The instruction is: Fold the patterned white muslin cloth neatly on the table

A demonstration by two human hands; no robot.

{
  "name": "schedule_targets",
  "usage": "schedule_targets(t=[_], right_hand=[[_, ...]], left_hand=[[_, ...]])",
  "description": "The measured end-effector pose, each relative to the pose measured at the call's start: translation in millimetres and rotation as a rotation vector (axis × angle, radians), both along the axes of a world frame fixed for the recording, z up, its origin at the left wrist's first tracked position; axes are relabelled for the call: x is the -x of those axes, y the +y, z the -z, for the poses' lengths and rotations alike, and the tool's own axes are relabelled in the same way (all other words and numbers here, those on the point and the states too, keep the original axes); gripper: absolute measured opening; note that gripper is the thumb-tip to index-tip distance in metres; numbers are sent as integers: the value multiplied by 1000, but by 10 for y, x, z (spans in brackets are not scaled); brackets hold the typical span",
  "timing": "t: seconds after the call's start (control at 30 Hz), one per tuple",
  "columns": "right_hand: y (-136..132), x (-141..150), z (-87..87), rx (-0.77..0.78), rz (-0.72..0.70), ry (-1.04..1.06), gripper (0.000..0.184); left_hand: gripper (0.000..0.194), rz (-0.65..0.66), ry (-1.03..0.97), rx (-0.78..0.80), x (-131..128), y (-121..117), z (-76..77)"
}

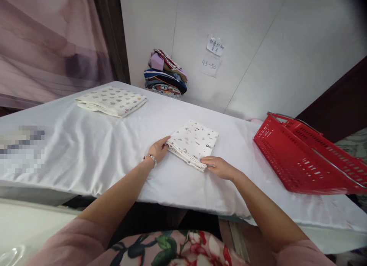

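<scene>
A folded white cloth with small scattered prints lies on the white-covered table in front of me. Its layered edges face me. My left hand, with a bracelet at the wrist, grips the cloth's left corner, the fingertips partly hidden at the edge. At the near right corner, my right hand pinches the layers between thumb and fingers. Farther back on the left lies a second folded cloth, cream with grey shapes, which neither hand touches.
A red plastic basket with metal handles stands on the table's right side. Against the wall is a stack of folded fabrics. Handwritten paper notes are stuck on the wall. A pink curtain hangs at the left.
</scene>
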State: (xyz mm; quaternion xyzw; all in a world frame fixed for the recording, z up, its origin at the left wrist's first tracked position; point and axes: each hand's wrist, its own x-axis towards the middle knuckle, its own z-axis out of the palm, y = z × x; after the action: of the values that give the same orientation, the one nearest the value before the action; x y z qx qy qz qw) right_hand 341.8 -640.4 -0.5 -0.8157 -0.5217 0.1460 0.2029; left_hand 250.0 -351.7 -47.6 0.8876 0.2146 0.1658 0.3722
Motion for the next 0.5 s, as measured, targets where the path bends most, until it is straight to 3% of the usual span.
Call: schedule_targets(t=[0.23,0.5], right_hand=[[49,114,-13,26,-102,-295,42],[99,176,67,-8,-134,-461,42]], left_hand=[[45,-6,-11,-6,-18,27,46],[43,-16,5,46,-17,13,18]])
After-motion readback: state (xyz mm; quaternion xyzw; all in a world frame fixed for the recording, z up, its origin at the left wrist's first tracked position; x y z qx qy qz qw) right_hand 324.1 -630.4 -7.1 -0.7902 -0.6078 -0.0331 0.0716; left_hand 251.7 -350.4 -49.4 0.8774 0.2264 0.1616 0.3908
